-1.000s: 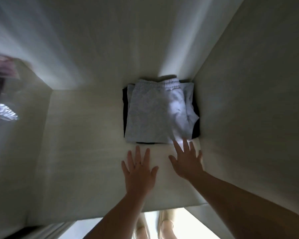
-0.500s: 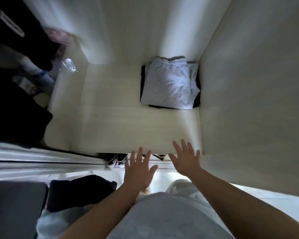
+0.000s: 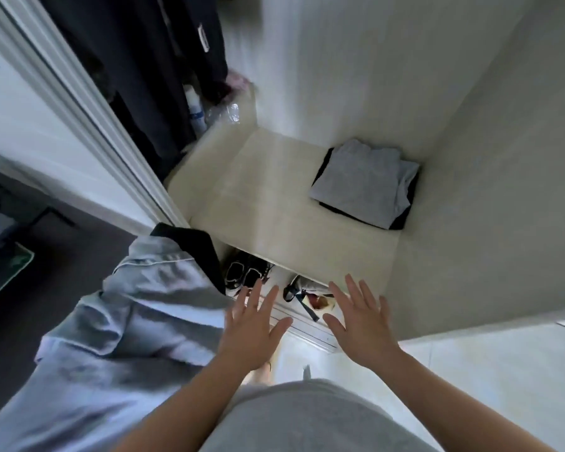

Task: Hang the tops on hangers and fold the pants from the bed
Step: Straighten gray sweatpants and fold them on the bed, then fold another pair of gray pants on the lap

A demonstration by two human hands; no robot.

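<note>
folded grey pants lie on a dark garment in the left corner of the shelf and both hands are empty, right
Wrong corner. The head view shows the folded grey pants on the dark garment in the right corner of the shelf. The left hand and right hand are indeed empty.

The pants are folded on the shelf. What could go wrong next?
The grey pants lie crooked on the dark garment, one edge bunched loose, so the fold might come undone. The crumpled grey garment with a black collar beside the left hand is not hung, and it might slide down toward the shoes below the shelf.
</note>
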